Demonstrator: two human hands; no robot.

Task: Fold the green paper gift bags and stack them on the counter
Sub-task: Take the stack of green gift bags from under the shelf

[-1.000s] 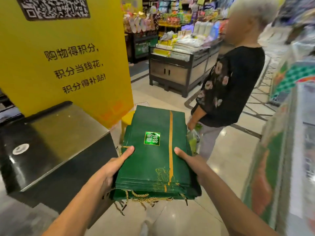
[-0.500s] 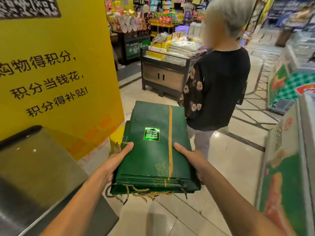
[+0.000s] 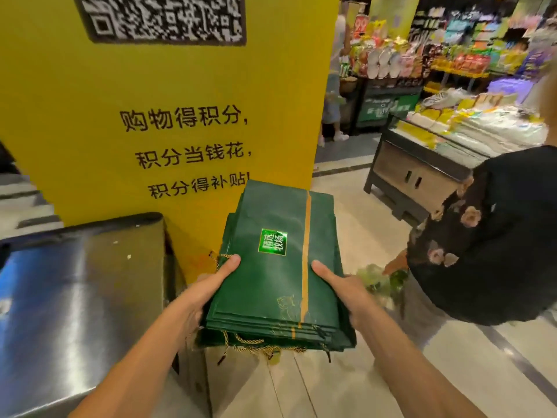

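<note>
A flat stack of folded green paper gift bags (image 3: 280, 273) with a gold stripe, a shiny green label and gold cord handles hangs in the air in front of me. My left hand (image 3: 208, 289) grips the stack's left edge, thumb on top. My right hand (image 3: 340, 289) grips its right edge the same way. The fingers under the stack are hidden. A stainless steel counter (image 3: 78, 303) lies to the left, just below and beside the stack.
A tall yellow sign pillar (image 3: 168, 116) with a QR code stands right behind the counter. A person in a black floral top (image 3: 488, 242) stands close on the right. A display table of packaged goods (image 3: 431, 152) and shelves lie beyond, across a tiled floor.
My view has swung left: the yellow pillar and steel counter now fill the left and centre, and the person has slid to the right edge. Both hands keep the same hold on the stack.
</note>
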